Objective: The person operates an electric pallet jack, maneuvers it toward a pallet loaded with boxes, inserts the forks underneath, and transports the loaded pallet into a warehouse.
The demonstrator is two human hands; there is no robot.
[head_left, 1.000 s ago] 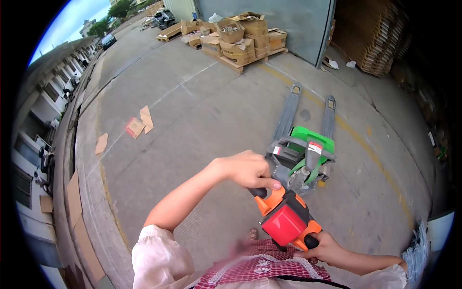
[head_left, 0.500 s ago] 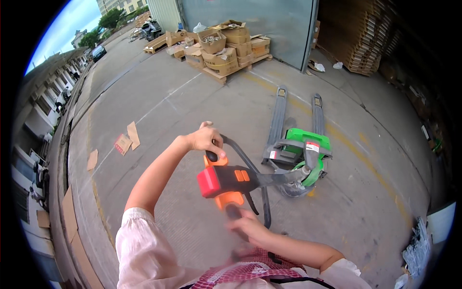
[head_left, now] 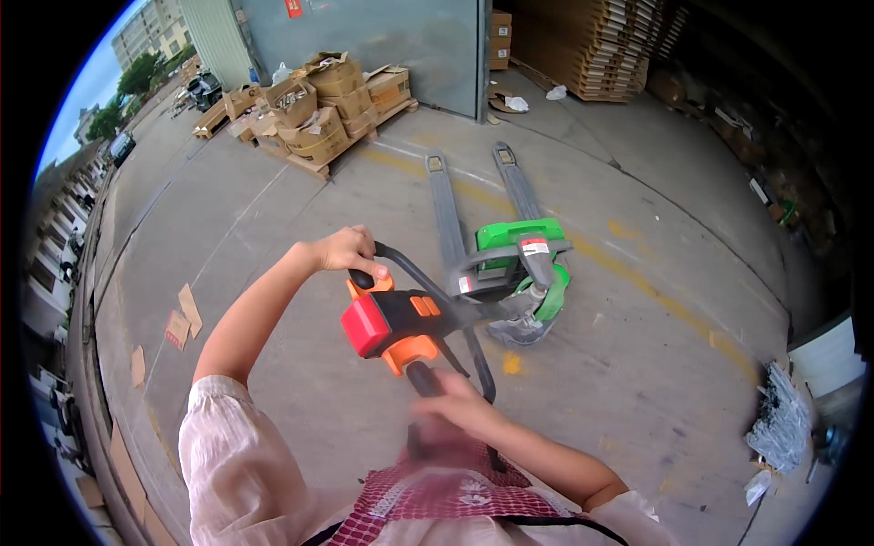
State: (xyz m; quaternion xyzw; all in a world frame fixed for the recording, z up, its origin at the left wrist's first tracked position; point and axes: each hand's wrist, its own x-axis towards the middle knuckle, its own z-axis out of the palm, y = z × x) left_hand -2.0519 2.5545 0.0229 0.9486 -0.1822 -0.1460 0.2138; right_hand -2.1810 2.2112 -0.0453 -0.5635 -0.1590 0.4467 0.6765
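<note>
My left hand (head_left: pixel 344 250) is closed round the far-left black grip of the tiller handle (head_left: pixel 405 314), thumb near an orange thumb lever. The handle head is black with a red end block, orange buttons and a black loop guard. My right hand (head_left: pixel 455 400) wraps the nearer black grip; its fingers are slightly blurred. From the head, a dark arm runs to a green and grey electric pallet truck (head_left: pixel 519 235) ahead of me. Its two grey forks (head_left: pixel 446 214) point away and carry nothing.
Ahead on the left, worn cardboard boxes (head_left: pixel 314 136) are piled on a wooden pallet (head_left: pixel 319 170) by a grey metal door (head_left: pixel 391 55). Stacked brown sheets (head_left: pixel 601 45) stand beyond the opening. Flat cardboard scraps (head_left: pixel 189 309) lie left; clear plastic wrapping (head_left: pixel 780 419) lies right.
My view has swung to the right, so boxes and door sit further left in the picture. The pallet truck appears turned a little relative to me. Both hands keep their hold on the handle.
</note>
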